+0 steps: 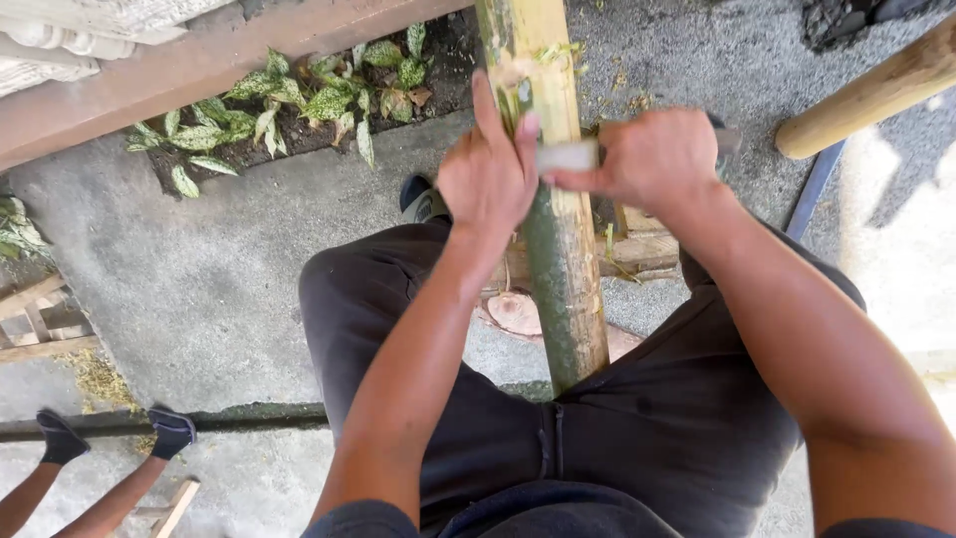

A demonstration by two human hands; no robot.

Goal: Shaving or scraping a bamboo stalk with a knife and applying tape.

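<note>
The bamboo [558, 219], long, round and green, runs from the lap up to 12 o'clock. The right hand [652, 159] grips a flat blade [570, 154] against it. The left hand [488, 174] presses the blade's tip. Rough grey ground [229, 259] lies open toward 9 o'clock.

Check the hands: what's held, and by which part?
The right hand grips a blade tool by its handle, hidden in the fist; the pale blade lies across the bamboo pole. The left hand rests on the pole and the blade's back, fingers extended.
</note>
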